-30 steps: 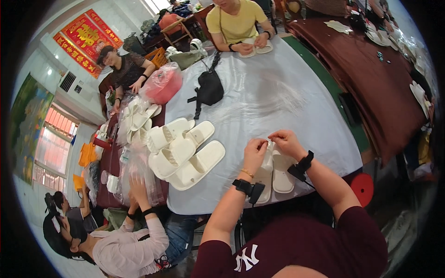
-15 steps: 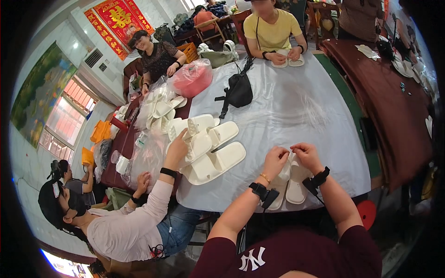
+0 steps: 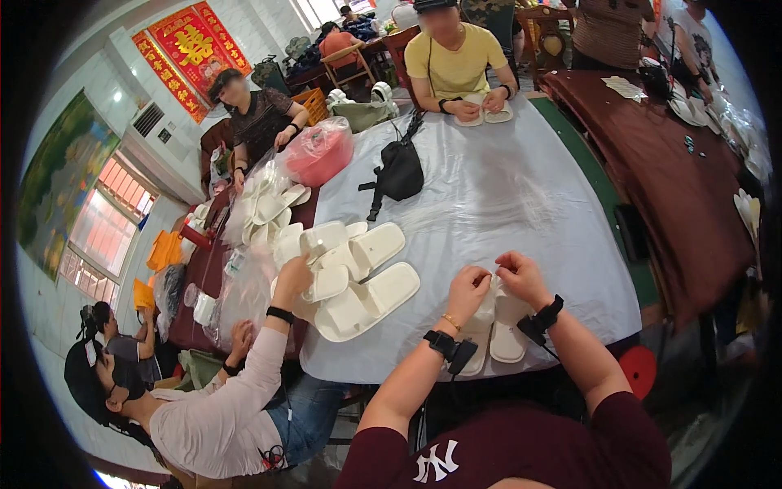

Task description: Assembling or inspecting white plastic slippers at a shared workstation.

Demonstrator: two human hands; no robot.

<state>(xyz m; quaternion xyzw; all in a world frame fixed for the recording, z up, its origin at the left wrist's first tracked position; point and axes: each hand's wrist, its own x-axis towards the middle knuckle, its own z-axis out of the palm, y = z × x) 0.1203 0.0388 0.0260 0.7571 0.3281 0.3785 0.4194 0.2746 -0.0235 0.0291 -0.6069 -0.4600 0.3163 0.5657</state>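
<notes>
A pair of white slippers lies side by side on the covered table near its front edge. Over their far ends my left hand is closed, thumb and fingers pinched. Close beside it, my right hand makes a similar pinch. The two sets of fingertips nearly meet above the slippers. Anything between them is too small to make out, and the hands hide part of the slippers' straps. Dark devices are strapped to both my wrists.
Left of my hands lies a pile of white slippers, which a co-worker's hand touches. Beyond are a black bag and a pink bundle in clear plastic. Opposite, a person in yellow handles slippers. A brown-covered table stands right.
The view has shifted slightly, so the table sits a little lower and farther left. My hands stay pinched above the slippers, with only a small shift in the fingers.
</notes>
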